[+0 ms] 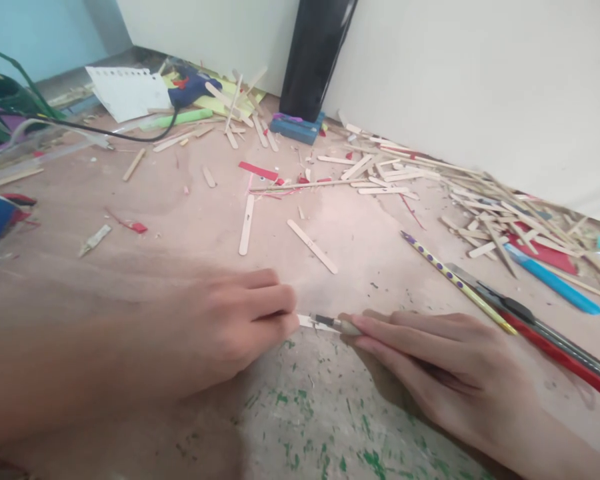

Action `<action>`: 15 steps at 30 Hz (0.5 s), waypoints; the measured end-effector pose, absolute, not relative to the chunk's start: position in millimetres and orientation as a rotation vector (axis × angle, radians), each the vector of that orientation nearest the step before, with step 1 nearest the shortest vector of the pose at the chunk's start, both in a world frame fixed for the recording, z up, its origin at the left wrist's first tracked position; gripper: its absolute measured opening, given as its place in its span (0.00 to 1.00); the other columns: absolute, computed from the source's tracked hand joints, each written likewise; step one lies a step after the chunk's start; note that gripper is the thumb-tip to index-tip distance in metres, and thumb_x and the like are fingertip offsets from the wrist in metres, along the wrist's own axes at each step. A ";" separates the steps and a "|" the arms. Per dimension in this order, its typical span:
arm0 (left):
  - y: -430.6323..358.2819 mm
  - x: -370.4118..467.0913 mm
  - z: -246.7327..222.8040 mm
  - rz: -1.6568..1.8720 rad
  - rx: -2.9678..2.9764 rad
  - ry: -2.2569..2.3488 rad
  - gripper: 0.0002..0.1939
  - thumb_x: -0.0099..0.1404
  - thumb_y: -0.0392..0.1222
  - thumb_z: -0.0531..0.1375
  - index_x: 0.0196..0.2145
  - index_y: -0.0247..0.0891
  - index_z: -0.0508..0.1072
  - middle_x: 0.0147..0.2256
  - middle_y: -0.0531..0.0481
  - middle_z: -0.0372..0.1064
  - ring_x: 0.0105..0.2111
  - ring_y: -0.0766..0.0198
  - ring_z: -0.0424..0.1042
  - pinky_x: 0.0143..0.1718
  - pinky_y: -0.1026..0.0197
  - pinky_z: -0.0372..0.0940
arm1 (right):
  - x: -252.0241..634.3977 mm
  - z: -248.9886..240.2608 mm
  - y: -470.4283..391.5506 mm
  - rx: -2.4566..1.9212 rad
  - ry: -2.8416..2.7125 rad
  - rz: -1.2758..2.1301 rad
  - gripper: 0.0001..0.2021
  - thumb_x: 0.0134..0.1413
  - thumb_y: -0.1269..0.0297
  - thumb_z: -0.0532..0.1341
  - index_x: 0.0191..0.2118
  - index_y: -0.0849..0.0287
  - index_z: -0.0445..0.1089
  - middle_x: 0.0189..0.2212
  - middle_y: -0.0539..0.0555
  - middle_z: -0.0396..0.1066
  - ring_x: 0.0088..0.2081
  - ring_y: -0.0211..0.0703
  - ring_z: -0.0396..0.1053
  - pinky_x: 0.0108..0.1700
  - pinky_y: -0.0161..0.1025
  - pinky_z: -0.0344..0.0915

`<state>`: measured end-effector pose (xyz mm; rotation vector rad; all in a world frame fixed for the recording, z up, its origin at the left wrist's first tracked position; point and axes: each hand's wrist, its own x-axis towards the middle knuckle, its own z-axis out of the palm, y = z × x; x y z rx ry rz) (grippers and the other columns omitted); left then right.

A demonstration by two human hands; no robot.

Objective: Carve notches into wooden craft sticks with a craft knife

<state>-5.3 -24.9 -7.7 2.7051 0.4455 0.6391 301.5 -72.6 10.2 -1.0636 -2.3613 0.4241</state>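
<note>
My left hand is closed, its thumb and fingertips pinching one end of a pale craft stick, low over the table. My right hand comes in from the other side, fingers together around a small cream-handled tool. This tool has a silver neck and a dark, flat tip, which lies against the craft stick or just over it. Its exact kind is not plain. Part of the stick is hidden by the tool and by my left fingers. Two loose craft sticks lie beyond my hands.
Right of my right hand lie a yellow pencil with purple dots, a red-and-black box cutter and a blue strip. Many sticks are heaped along the wall. A black upright post stands behind; a blue glue gun lies back left.
</note>
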 end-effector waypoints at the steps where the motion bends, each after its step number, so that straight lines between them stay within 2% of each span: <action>1: -24.8 -5.4 -8.3 0.637 2.708 0.451 0.16 0.78 0.25 0.51 0.51 0.31 0.76 0.43 0.45 0.73 0.42 0.58 0.70 0.45 0.57 0.67 | 301.5 9.9 -72.5 -1.074 -2.357 0.422 0.13 0.68 0.75 0.67 0.54 0.56 0.80 0.36 0.53 0.85 0.29 0.38 0.80 0.27 0.36 0.71; 7: -24.9 -4.6 -7.0 0.636 2.732 0.440 0.14 0.77 0.26 0.52 0.46 0.31 0.78 0.42 0.44 0.74 0.41 0.58 0.68 0.44 0.56 0.67 | 301.9 16.1 -73.8 -1.091 -2.372 0.404 0.14 0.68 0.75 0.67 0.55 0.54 0.80 0.43 0.55 0.87 0.36 0.43 0.85 0.31 0.37 0.78; 11: -25.5 -5.4 -5.1 0.628 2.756 0.452 0.14 0.78 0.27 0.53 0.45 0.30 0.78 0.42 0.44 0.73 0.42 0.57 0.68 0.45 0.54 0.67 | 302.7 20.9 -75.7 -1.134 -2.376 0.366 0.11 0.73 0.70 0.63 0.53 0.51 0.80 0.40 0.54 0.87 0.35 0.45 0.84 0.26 0.39 0.77; 15: -25.4 -5.7 -1.4 0.624 2.765 0.424 0.12 0.77 0.29 0.55 0.45 0.28 0.79 0.41 0.43 0.73 0.40 0.57 0.68 0.42 0.52 0.67 | 300.1 19.0 -74.8 -1.129 -2.386 0.383 0.11 0.75 0.67 0.60 0.53 0.52 0.80 0.41 0.55 0.87 0.34 0.46 0.85 0.26 0.41 0.78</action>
